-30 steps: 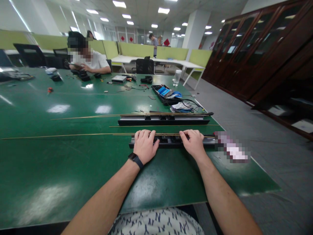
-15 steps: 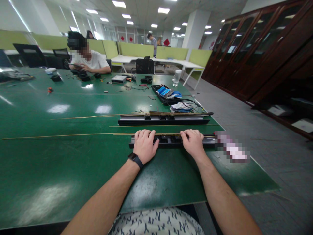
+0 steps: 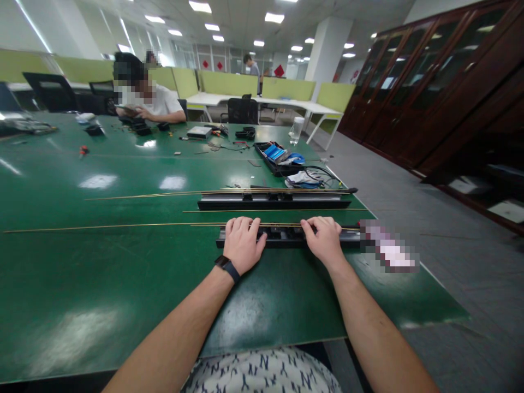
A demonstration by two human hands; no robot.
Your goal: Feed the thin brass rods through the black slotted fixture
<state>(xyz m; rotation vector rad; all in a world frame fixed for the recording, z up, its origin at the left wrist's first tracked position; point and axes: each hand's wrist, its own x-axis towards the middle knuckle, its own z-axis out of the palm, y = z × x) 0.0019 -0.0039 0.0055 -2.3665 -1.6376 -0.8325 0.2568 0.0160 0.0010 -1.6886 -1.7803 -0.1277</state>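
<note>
A long black metal rail (image 3: 282, 237) lies crosswise on the green table in front of me, with thin brass-coloured rods (image 3: 102, 225) along its far edge. My left hand (image 3: 244, 244) lies over the rail's left part, fingers curled over the far edge and thumb on the near side. Farther right, my right hand (image 3: 323, 240) has thumb and forefinger closed at the rods above the rail; the fingertips' exact hold is partly hidden. Dark fittings show on the rail between my hands. Beyond lies a second black rail (image 3: 274, 203) with rods on top.
Another thin rod lies between the two rails. A black tray (image 3: 270, 161) holds blue items, beside a cloth (image 3: 303, 178) and cables. A clear cup (image 3: 296, 130) stands near the table's right edge. Across the table (image 3: 123, 273) sits a person (image 3: 164, 103) handling something.
My hands stay almost in place; the right hand's fingertips have shifted very slightly left. Both rails and the rods look unmoved.
</note>
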